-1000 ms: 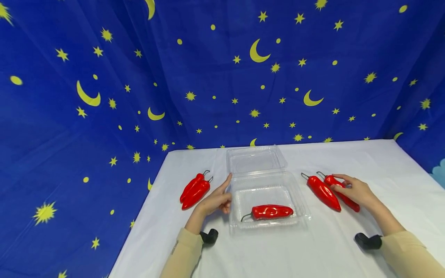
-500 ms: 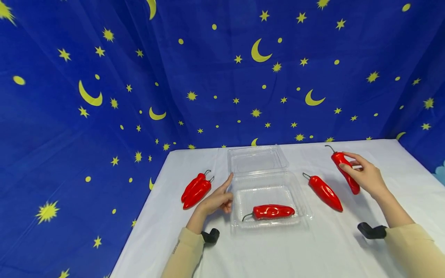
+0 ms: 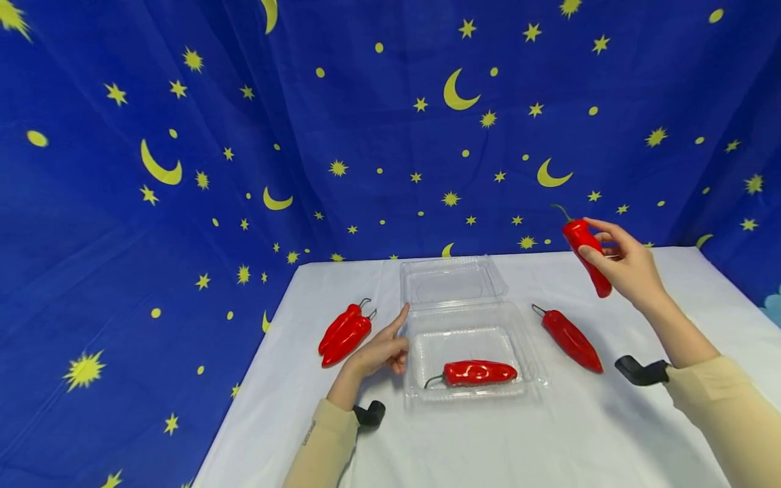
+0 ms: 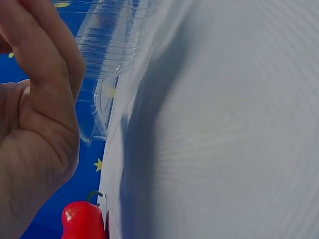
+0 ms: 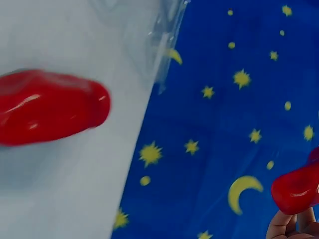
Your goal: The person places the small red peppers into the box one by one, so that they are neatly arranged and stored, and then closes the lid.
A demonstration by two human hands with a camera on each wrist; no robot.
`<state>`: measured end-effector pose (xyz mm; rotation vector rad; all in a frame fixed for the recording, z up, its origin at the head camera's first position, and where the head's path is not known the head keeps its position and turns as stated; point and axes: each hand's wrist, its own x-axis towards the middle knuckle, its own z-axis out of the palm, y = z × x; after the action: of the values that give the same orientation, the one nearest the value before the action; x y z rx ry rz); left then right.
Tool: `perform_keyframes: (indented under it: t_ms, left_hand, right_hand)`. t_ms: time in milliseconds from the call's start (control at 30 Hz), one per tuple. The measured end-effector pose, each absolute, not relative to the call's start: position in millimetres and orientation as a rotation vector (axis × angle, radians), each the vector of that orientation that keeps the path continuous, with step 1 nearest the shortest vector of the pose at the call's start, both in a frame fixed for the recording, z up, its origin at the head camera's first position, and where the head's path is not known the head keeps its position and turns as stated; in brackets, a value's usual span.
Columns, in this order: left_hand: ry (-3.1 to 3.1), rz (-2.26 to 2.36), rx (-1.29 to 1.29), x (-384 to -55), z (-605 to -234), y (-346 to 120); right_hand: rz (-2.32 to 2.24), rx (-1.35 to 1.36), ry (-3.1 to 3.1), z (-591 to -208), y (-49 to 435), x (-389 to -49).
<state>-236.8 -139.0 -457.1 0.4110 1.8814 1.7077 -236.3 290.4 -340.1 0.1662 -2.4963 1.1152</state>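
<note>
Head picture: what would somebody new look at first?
Probably the blue cloth covered in yellow moons and stars, behind the white table. Next, the shiny red pepper held up by the right hand. Then the clear box on the table, beside the left hand, with another red pepper inside.

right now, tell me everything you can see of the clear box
The box is see-through and looks like thin plastic, with ribbed walls. It lies open on the white cloth, its lid folded back toward the blue curtain. A red pepper lies in the near part of its base, stem pointing left. The left hand is at its left side; contact is hard to confirm.
</note>
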Motion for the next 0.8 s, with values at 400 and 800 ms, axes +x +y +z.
perform_keyframes:
  t_ms: [400,800]
  left_hand:
    - [1.897,1.675,0.420,-239.5,-455.7,-139.6]
    - [1.933,1.646,0.401,-238.2,-454.4,-138.3]
  right_hand:
    - [1.159,0.434,-2.457,-317.3,230.6,-249.5]
    - [1.183,0.775,-2.440,-321.1,188.6,-260.9]
